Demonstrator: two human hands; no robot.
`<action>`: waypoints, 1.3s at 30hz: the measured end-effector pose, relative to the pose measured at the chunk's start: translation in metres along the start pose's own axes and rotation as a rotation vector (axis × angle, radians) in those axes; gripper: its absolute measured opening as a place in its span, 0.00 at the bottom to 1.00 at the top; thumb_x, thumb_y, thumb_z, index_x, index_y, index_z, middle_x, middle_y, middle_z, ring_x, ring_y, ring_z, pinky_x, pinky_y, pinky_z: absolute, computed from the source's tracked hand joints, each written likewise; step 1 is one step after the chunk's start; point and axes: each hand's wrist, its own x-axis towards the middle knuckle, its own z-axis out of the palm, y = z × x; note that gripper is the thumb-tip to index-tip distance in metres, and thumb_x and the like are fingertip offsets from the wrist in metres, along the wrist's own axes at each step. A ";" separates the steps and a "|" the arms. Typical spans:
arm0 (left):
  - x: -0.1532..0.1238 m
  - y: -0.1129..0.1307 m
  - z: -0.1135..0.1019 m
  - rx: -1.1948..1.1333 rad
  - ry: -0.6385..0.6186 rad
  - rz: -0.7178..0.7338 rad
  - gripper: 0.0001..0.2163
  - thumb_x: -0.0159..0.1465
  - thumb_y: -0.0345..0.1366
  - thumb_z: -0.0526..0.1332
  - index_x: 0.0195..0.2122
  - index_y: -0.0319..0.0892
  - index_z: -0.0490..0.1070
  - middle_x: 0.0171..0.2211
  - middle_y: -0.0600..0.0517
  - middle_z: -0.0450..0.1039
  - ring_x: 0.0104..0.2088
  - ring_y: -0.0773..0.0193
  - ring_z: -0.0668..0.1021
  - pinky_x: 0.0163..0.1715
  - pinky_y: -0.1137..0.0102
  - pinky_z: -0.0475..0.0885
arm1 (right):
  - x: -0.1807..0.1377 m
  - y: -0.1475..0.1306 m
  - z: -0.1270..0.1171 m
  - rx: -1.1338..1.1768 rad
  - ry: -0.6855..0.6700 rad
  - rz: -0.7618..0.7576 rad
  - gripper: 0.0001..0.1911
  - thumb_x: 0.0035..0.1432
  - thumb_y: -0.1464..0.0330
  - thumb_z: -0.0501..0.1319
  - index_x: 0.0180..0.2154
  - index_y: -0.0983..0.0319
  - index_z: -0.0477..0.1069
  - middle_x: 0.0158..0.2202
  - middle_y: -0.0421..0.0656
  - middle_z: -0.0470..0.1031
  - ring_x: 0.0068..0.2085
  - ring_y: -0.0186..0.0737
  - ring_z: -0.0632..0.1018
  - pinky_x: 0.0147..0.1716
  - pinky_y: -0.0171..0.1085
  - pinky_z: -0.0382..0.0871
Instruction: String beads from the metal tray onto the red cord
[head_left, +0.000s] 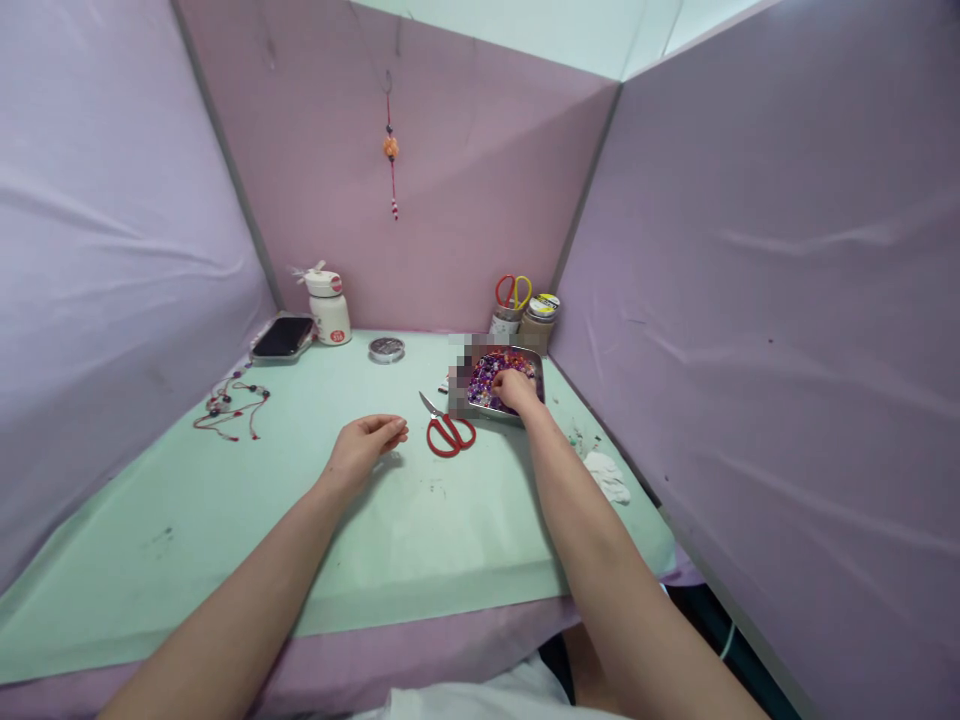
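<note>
My right hand (516, 388) reaches into a metal tray (491, 411) filled with small purple, red and orange beads (487, 372). Its fingers are curled together at the beads, and whatever they pinch is too small to make out. My left hand (369, 447) hovers just above the green tabletop, left of the red-handled scissors (450, 436). Thumb and fingers there are pressed together; any thing between them is too fine to see. The scissors lie with blades slightly apart, pointing away to the left, between my left hand and the tray.
Left on the table (420, 540) lie a knotted beaded cord (229, 405) and a phone (285, 338). A white bottle (328, 308), a small round case (386, 349), a scissors cup (505, 320) and a jar (540, 322) stand behind. Crumpled tissue (607, 478) lies right; a beaded pendant (391, 148) hangs behind.
</note>
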 end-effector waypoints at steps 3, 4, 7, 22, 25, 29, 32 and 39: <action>0.000 0.000 0.000 0.008 0.005 0.001 0.19 0.43 0.46 0.72 0.30 0.37 0.76 0.30 0.47 0.77 0.33 0.64 0.77 0.42 0.67 0.72 | 0.002 0.002 0.003 -0.017 -0.018 -0.033 0.07 0.51 0.71 0.61 0.31 0.56 0.78 0.37 0.44 0.78 0.44 0.43 0.75 0.47 0.43 0.61; 0.000 -0.001 0.000 0.010 0.007 -0.001 0.19 0.43 0.46 0.72 0.30 0.37 0.76 0.30 0.47 0.77 0.33 0.63 0.77 0.42 0.67 0.72 | 0.003 0.002 0.004 -0.028 -0.022 -0.040 0.08 0.51 0.72 0.61 0.31 0.56 0.78 0.37 0.44 0.78 0.44 0.43 0.75 0.47 0.44 0.60; 0.000 -0.001 0.000 0.012 0.009 -0.006 0.19 0.43 0.45 0.72 0.30 0.37 0.76 0.30 0.46 0.77 0.33 0.63 0.77 0.43 0.66 0.72 | 0.004 0.002 0.005 -0.071 -0.022 -0.044 0.09 0.51 0.73 0.60 0.31 0.56 0.78 0.37 0.45 0.78 0.43 0.43 0.74 0.47 0.44 0.59; -0.001 -0.001 -0.001 0.024 0.010 0.011 0.19 0.44 0.46 0.71 0.31 0.37 0.76 0.31 0.46 0.76 0.34 0.63 0.77 0.42 0.66 0.72 | 0.000 -0.002 0.007 -0.148 -0.057 -0.054 0.07 0.53 0.67 0.60 0.31 0.57 0.78 0.38 0.45 0.78 0.44 0.43 0.75 0.46 0.42 0.58; -0.002 0.000 -0.001 0.020 0.016 0.018 0.19 0.44 0.46 0.71 0.31 0.37 0.76 0.31 0.46 0.76 0.34 0.62 0.77 0.42 0.66 0.72 | -0.003 -0.003 0.006 -0.128 -0.047 -0.069 0.06 0.53 0.67 0.60 0.29 0.58 0.77 0.37 0.46 0.78 0.43 0.44 0.75 0.46 0.43 0.58; -0.002 0.000 -0.001 0.013 0.009 0.025 0.19 0.43 0.46 0.71 0.30 0.37 0.76 0.31 0.45 0.77 0.33 0.62 0.77 0.40 0.67 0.72 | -0.007 -0.006 0.001 -0.060 0.066 -0.104 0.08 0.54 0.72 0.56 0.30 0.60 0.74 0.36 0.46 0.77 0.42 0.44 0.75 0.46 0.43 0.57; -0.001 -0.001 -0.001 0.017 -0.011 0.036 0.19 0.43 0.46 0.71 0.30 0.37 0.76 0.30 0.45 0.77 0.33 0.62 0.77 0.37 0.67 0.72 | -0.013 -0.016 -0.001 0.070 0.193 -0.142 0.09 0.55 0.72 0.54 0.34 0.61 0.72 0.34 0.44 0.77 0.38 0.41 0.74 0.45 0.42 0.59; -0.007 0.003 0.000 -0.020 -0.087 -0.041 0.17 0.44 0.45 0.71 0.29 0.38 0.76 0.30 0.47 0.76 0.31 0.65 0.75 0.38 0.68 0.71 | -0.039 -0.071 0.015 0.898 0.074 -0.355 0.08 0.51 0.66 0.58 0.34 0.61 0.72 0.32 0.41 0.76 0.34 0.36 0.74 0.37 0.35 0.65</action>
